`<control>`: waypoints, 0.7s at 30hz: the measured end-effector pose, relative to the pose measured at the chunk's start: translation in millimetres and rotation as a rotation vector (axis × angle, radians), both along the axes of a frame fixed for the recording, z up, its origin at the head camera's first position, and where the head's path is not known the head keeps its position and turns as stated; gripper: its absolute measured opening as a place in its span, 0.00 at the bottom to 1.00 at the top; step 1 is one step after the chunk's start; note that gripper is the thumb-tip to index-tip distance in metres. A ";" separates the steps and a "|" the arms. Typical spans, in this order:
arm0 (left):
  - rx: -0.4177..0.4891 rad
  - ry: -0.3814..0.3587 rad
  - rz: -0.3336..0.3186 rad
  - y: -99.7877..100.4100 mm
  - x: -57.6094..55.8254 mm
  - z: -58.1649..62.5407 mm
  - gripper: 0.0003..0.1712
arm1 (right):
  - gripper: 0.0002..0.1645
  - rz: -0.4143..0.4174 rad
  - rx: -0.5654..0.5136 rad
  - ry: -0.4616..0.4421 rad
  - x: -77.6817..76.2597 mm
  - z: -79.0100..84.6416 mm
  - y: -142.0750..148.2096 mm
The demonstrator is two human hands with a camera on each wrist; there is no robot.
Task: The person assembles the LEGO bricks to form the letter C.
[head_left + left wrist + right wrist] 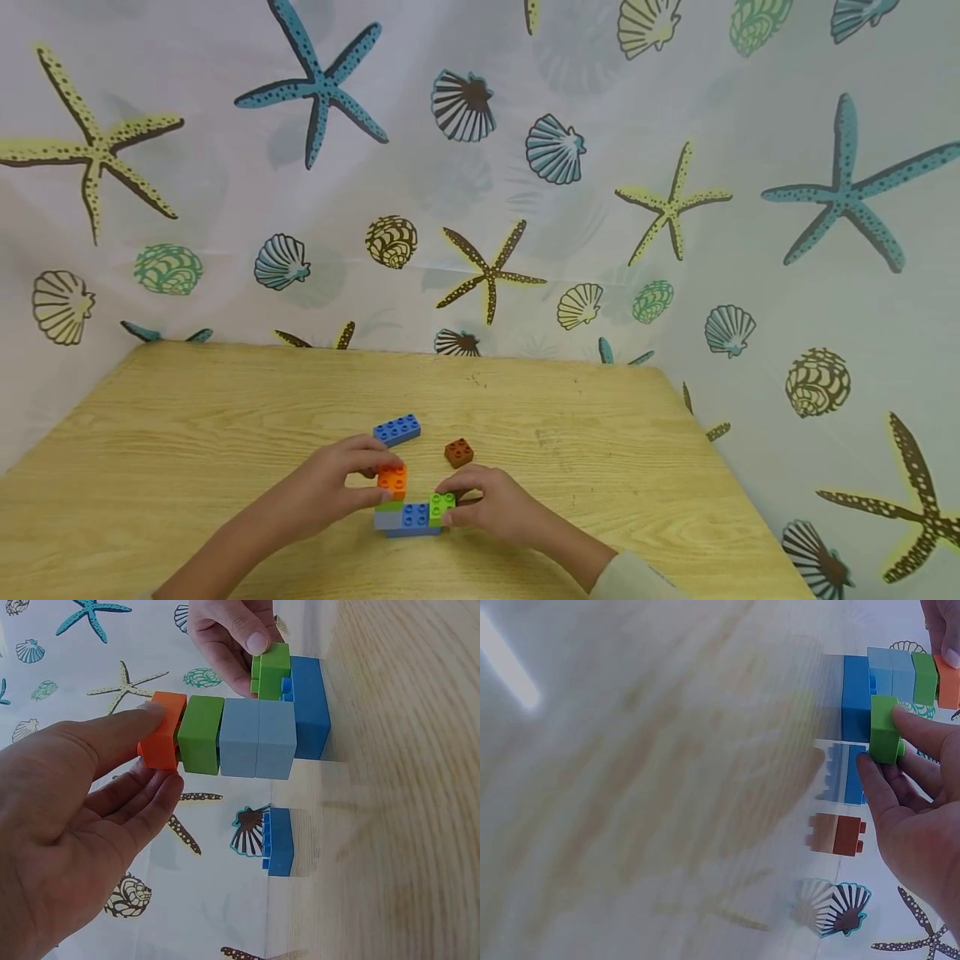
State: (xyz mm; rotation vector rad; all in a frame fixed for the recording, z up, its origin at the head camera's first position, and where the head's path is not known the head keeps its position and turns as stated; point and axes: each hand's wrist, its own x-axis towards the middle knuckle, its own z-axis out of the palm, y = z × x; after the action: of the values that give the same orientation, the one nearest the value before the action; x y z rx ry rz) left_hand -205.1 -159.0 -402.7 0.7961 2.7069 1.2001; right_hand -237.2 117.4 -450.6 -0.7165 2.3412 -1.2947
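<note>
Working with both bare hands, a person handles toy building bricks on a wood-grain bench (600, 433); the left hand (330, 483) pinches an orange brick (392, 482) between thumb and fingers, at the top of a column over the left end of a blue base brick (416, 517); beneath the orange brick, and above that same end of the base brick, come a green brick (200, 735) and two light blue bricks (238, 739); the right hand (498, 506) grips a lime brick (442, 507), thumb on one side and fingers on the other, at the base brick's right end, though whether it is fully seated there cannot be told; bare studs show on the base brick between the two; beyond the base brick and slightly to its left lies a loose blue brick (397, 430), while a brown brick (459, 452) sits beyond it to the right; farther behind the base brick hangs a pale curtain (525, 208) printed with starfish and shells.
</note>
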 end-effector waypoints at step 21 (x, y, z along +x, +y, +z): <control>0.296 -0.169 0.119 -16.9 0.5 -26.6 0.25 | 0.20 -0.005 -0.176 0.182 5.5 28.0 -24.2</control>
State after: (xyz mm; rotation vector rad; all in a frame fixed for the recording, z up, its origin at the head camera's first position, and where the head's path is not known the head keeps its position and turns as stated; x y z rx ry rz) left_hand -204.7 -175.8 -429.3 0.5354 2.5047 1.6401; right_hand -231.7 93.2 -422.5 -0.9187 2.3903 -1.5095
